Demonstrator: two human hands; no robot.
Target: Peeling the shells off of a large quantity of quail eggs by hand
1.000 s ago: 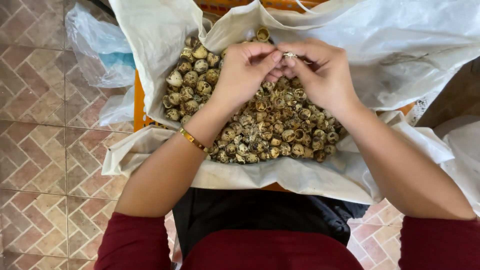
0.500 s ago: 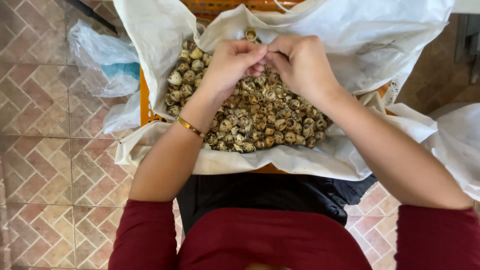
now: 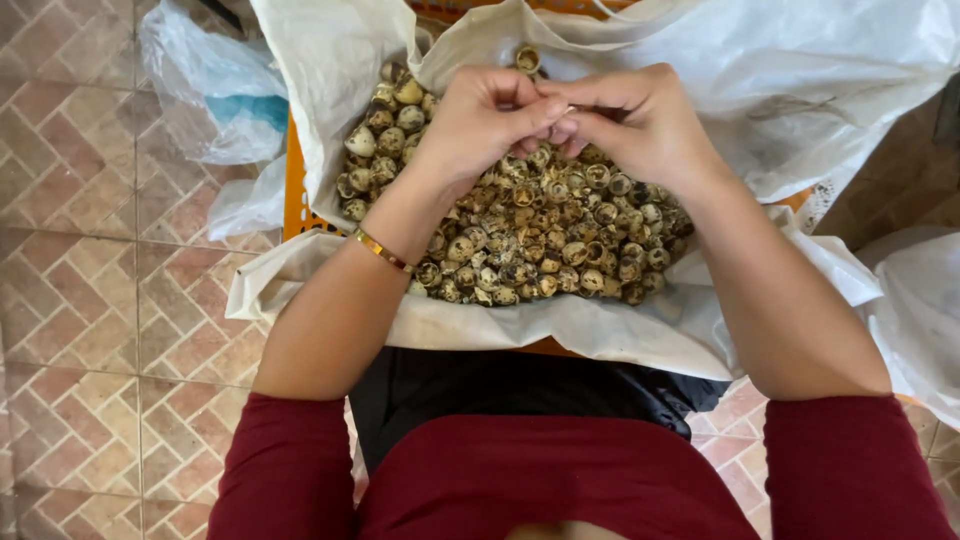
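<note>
A heap of small speckled eggshells [image 3: 520, 240] fills a white sack [image 3: 330, 90] that lines an orange crate [image 3: 294, 195]. Both my hands hover over the far part of the heap, fingertips pressed together. My left hand [image 3: 480, 120], with a gold bracelet [image 3: 383, 250] on its wrist, pinches a small egg that my fingers mostly hide. My right hand [image 3: 645, 125] grips the same egg from the other side. My dark red sleeves [image 3: 290, 470] show at the bottom of the view.
A crumpled clear plastic bag [image 3: 215, 90] with something blue inside lies on the brick-patterned tile floor [image 3: 70, 300] at the left. Another white sack [image 3: 920, 310] sits at the right edge. A black cloth [image 3: 520, 395] covers my lap below the crate.
My hands have stayed joined over the heap while their fingers worked at the small egg. The small egg visible between the fingertips a second ago is now covered.
</note>
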